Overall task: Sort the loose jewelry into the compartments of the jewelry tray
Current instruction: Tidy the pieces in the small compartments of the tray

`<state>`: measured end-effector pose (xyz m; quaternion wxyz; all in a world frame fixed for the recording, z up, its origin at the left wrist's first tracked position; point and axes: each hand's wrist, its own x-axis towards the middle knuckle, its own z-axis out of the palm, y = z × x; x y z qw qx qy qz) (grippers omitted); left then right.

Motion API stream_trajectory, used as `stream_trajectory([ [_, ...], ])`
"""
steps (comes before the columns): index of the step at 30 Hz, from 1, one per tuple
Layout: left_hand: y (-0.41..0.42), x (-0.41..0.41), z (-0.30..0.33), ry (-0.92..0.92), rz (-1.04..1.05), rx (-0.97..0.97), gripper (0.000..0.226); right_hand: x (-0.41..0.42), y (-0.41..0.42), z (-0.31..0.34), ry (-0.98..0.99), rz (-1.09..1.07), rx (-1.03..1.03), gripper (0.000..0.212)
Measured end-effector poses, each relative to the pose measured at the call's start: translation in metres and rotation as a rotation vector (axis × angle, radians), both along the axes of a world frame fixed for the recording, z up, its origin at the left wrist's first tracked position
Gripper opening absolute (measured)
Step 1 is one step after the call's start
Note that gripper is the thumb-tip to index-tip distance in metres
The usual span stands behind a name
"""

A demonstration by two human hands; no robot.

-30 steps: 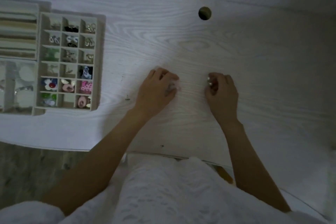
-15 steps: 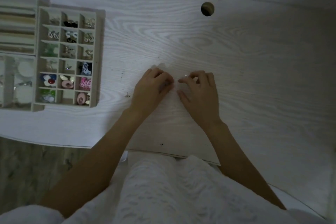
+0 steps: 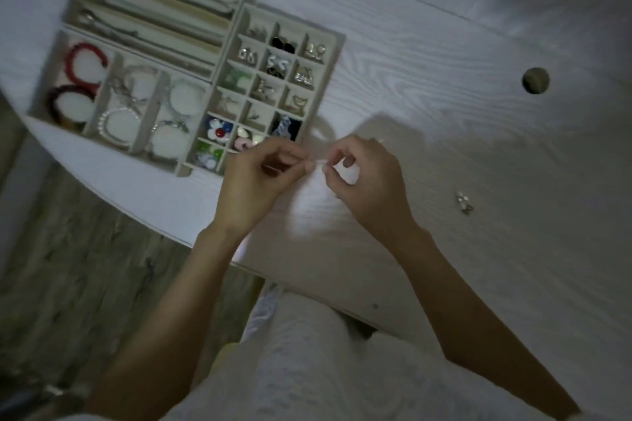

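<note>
The beige jewelry tray [image 3: 337, 44] lies at the upper left of the white table, its small compartments filled with earrings and its larger ones with bracelets. My left hand [image 3: 254, 178] and my right hand [image 3: 364, 178] meet just in front of the tray's near right corner. Between their fingertips both pinch one small pale piece of jewelry [image 3: 318, 162], too small and blurred to identify. A loose silver earring pair [image 3: 464, 202] lies on the table to the right of my right hand.
A round cable hole [image 3: 536, 80] sits in the table [image 3: 478, 133] at the upper right. The table's curved front edge runs from left to below my forearms, with wooden floor [image 3: 85, 249] beyond it. My white clothing fills the bottom.
The view has swung right and tilted, so the tray now appears nearer the centre. My two hands, apart a second ago, have come together and lifted the small piece off the table.
</note>
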<state>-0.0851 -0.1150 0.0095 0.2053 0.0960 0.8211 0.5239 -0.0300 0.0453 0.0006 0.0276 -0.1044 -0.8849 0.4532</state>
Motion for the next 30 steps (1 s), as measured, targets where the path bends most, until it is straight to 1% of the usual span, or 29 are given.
stream_trajectory([
  [3,-0.041,-0.028,0.008,0.005,0.098,0.035,0.015,-0.038,-0.042,0.000,0.066,0.065,0.007,0.009],
  [5,-0.062,-0.050,0.010,0.037,0.105,0.005,0.016,-0.060,-0.065,-0.002,0.103,0.053,0.031,0.010],
  [7,-0.078,-0.072,0.007,0.102,0.091,-0.075,0.019,-0.079,-0.081,-0.007,0.101,0.022,0.093,0.009],
  [10,-0.085,-0.101,-0.003,0.268,0.025,-0.279,0.017,-0.100,-0.095,-0.013,0.062,-0.015,0.200,0.007],
  [13,-0.082,-0.120,-0.009,0.393,-0.107,-0.340,0.008,-0.108,-0.102,-0.018,0.103,-0.033,0.320,0.008],
  [15,-0.082,-0.126,-0.016,0.493,-0.215,-0.386,0.007,-0.110,-0.106,-0.022,0.083,-0.032,0.360,0.012],
  [17,-0.083,-0.129,-0.021,0.557,-0.257,-0.405,0.010,-0.109,-0.108,-0.025,0.060,-0.012,0.380,0.017],
  [19,-0.086,-0.127,-0.021,0.585,-0.223,-0.377,0.015,-0.107,-0.107,-0.022,0.073,0.004,0.357,0.018],
  [20,-0.090,-0.125,-0.020,0.607,-0.186,-0.376,0.018,-0.106,-0.104,-0.019,0.091,0.001,0.345,0.015],
  [22,-0.101,-0.119,-0.017,0.636,-0.107,-0.418,0.022,-0.104,-0.095,-0.014,0.131,-0.016,0.353,0.006],
  [23,-0.107,-0.115,-0.017,0.633,-0.079,-0.444,0.024,-0.105,-0.089,-0.012,0.147,-0.018,0.358,0.006],
  [26,-0.114,-0.100,-0.018,0.612,-0.058,-0.503,0.021,-0.115,-0.076,-0.011,0.156,0.070,0.383,0.014],
  [28,-0.108,-0.092,-0.019,0.601,-0.087,-0.527,0.018,-0.127,-0.072,-0.011,0.140,0.208,0.395,0.015],
  [30,-0.100,-0.089,-0.020,0.586,-0.119,-0.547,0.022,-0.138,-0.071,-0.011,0.125,0.353,0.438,0.014],
])
